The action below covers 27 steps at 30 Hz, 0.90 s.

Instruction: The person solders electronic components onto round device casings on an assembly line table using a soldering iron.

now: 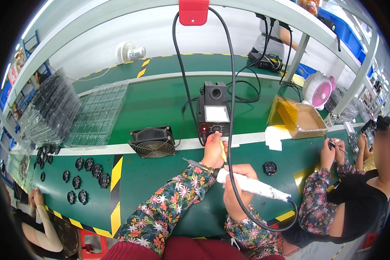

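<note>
My left hand (214, 151) reaches forward to the front of a black soldering station (212, 113), its fingertips at the dial (216, 128). A yellow-handled tool (224, 151), its kind partly hidden, sticks out beside that hand's fingers. In my right hand (237, 190) is a soldering iron (251, 184) with a white wrapped handle. Its metal tip points left, crossing over my left wrist. The iron's black cable loops from the handle past my hand and up to a red holder (193, 13). A red light glows on the station.
Left of the station stands a black fan (152, 141). Several round black parts (76, 182) lie on the green bench at left, near stacked clear trays (52, 108). A single black part (270, 168) and a cardboard box (305, 119) are at right. Co-workers sit on both sides.
</note>
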Each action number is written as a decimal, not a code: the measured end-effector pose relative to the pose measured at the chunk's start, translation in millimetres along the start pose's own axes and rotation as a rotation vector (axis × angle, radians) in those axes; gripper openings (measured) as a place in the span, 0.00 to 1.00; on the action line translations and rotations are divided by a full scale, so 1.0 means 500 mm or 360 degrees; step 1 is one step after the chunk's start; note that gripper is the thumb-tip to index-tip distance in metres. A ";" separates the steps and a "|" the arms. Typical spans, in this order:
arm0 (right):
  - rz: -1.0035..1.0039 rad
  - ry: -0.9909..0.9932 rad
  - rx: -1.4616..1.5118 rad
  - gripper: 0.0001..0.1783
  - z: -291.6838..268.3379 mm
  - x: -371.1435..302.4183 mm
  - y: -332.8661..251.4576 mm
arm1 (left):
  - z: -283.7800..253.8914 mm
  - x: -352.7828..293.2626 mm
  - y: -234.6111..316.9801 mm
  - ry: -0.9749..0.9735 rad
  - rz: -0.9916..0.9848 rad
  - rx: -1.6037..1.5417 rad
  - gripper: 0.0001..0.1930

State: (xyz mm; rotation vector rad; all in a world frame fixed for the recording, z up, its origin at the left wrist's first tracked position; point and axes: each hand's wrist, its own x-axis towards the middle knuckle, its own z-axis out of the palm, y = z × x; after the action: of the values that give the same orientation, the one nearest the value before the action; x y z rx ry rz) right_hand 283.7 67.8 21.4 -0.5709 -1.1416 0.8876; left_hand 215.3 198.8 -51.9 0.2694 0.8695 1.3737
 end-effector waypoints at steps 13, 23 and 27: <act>-0.0030 -0.0019 0.0014 0.06 0.002 0.000 0.003 | 0.002 0.001 0.000 0.0040 0.0000 0.0028 0.12; 0.0322 0.0074 0.0274 0.05 -0.002 0.005 0.006 | -0.037 -0.088 0.006 -0.0334 -0.0196 0.0388 0.15; 0.0653 0.0133 0.0651 0.09 -0.001 0.023 0.016 | -0.094 -0.221 0.085 -0.0763 -0.0332 0.1235 0.02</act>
State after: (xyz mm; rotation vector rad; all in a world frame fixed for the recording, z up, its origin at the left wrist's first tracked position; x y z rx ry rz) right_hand 283.6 82.0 21.0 -0.5030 -0.7445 1.3969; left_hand 157.7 91.5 -14.3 1.0273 0.9522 0.6765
